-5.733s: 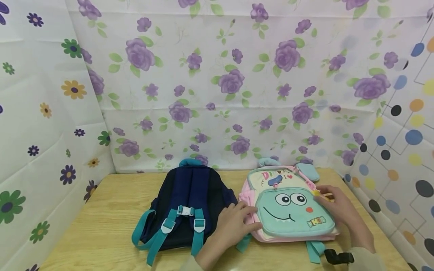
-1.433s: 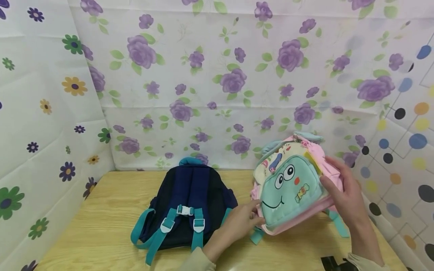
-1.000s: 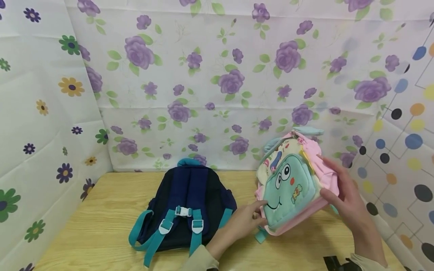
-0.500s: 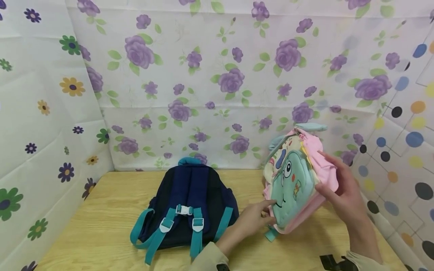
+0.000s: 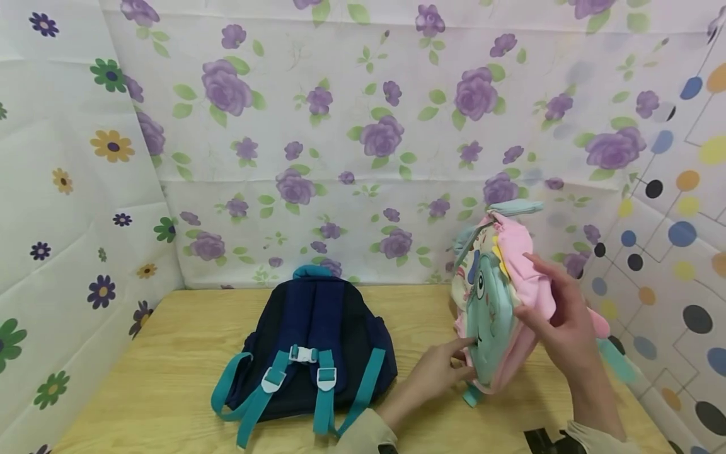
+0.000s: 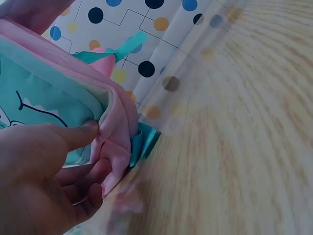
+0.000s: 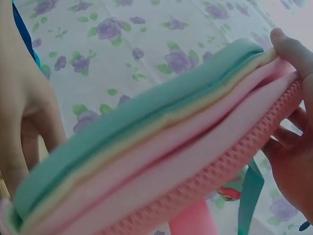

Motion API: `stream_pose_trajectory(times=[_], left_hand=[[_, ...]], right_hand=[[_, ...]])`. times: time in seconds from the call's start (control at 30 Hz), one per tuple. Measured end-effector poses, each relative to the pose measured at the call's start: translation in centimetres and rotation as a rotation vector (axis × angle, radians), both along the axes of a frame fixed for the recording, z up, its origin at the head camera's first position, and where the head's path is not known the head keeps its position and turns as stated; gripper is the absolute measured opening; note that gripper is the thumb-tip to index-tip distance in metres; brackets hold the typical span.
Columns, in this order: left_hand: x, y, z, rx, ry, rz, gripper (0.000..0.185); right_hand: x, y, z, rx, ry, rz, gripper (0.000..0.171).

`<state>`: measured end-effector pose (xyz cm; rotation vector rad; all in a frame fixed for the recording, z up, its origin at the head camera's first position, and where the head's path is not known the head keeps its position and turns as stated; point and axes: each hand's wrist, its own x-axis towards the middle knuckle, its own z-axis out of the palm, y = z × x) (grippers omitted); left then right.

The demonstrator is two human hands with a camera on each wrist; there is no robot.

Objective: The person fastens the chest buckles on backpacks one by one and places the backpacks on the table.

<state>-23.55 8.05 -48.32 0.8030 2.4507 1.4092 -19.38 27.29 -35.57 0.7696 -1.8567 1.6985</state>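
A small pink and teal backpack (image 5: 492, 315) with a cartoon face is tilted up on the right of the table, its front turned toward the left. My left hand (image 5: 433, 373) pinches its lower corner; the left wrist view shows the thumb on the teal front pocket (image 6: 54, 93) and curled fingers against the pink side. My right hand (image 5: 567, 321) grips the opposite pink side, thumb in front. In the right wrist view the backpack's underside (image 7: 146, 161) spans between both hands, with a pink mesh back edge. Its back panel is hidden in the head view.
A navy backpack (image 5: 297, 315) with teal straps and a white buckle (image 5: 304, 354) lies straps-up on the wooden table (image 5: 147, 372), left of my hands. Flower-print cloth (image 5: 340, 139) hangs behind, and dotted cloth (image 5: 680, 284) closes off the right side.
The pink and teal backpack, lying face up at first, has been raised on its right side and turned so its face points left. Both hands keep hold; the left has moved rightward with its corner.
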Motion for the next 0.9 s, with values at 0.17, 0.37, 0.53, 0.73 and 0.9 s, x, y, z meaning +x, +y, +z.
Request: stream_pose_trajectory(times=[0.17,0.37,0.53,0.73,0.9], left_hand=[[0.2,0.3,-0.2,0.012,0.009,0.005,0.052],[0.2,-0.6,0.5,-0.144,0.060,0.105,0.050],[0.1,-2.3,1.3,-0.153,0.088,0.155,0.045],[0.5,-4.9,3.2,-0.014,0.100,0.146,0.036],[0.9,-6.7,5.7,0.108,0.177,0.106,0.034]], right_hand=[[0.0,-0.7,-0.2,-0.023,0.045,-0.006,0.071],[0.2,-1.0,-0.1,-0.025,0.009,-0.070,0.069],[0.3,-1.5,-0.1,-0.036,-0.004,-0.047,0.068],[0.7,-2.6,0.4,-0.017,-0.002,-0.033,0.066],[0.9,-3.3,1.0,-0.011,-0.002,-0.052,0.065]])
